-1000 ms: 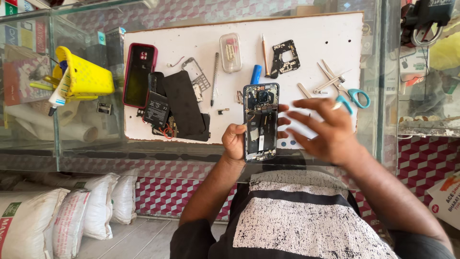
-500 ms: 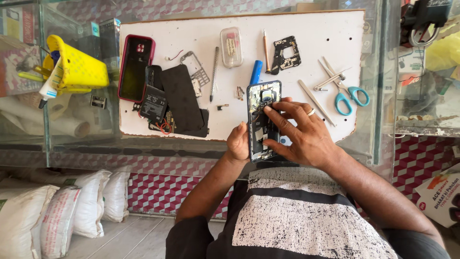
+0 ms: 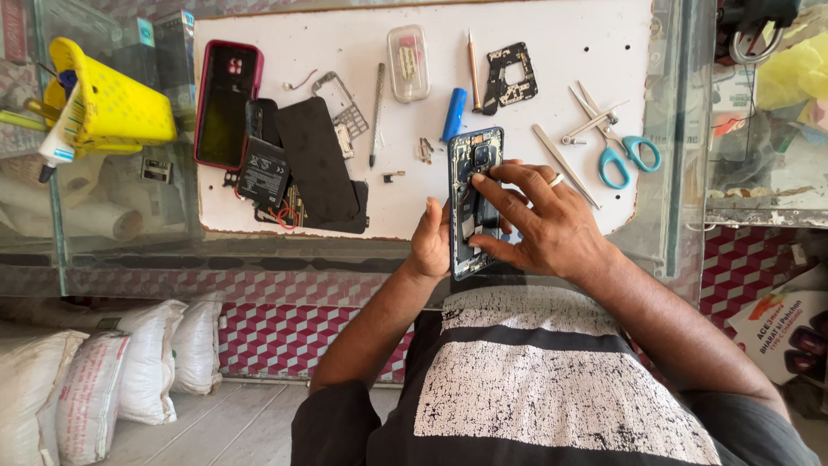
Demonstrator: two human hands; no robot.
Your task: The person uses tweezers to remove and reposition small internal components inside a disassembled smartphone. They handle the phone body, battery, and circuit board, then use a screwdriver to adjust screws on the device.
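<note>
An opened phone (image 3: pixel 471 173) with its back removed and its insides exposed is held upright over the near edge of a white work mat (image 3: pixel 552 52). My left hand (image 3: pixel 431 242) grips the phone's lower left side. My right hand (image 3: pixel 539 220), with a ring on one finger, lies over the phone's right half, its fingertips pressing on the parts inside. The lower part of the phone is partly hidden by my fingers.
On the mat lie a red-cased phone (image 3: pixel 226 102), black phone parts (image 3: pixel 312 160), a battery (image 3: pixel 262 171), a blue cylinder (image 3: pixel 454 114), a clear small box (image 3: pixel 408 62), a black frame piece (image 3: pixel 511 74), tweezers (image 3: pixel 565 155) and blue-handled scissors (image 3: pixel 617 142). A yellow basket (image 3: pixel 108 102) stands left on the glass counter.
My right hand moved left from beside the phone onto its exposed inside. The view has shifted slightly, and the left hand keeps its hold.
</note>
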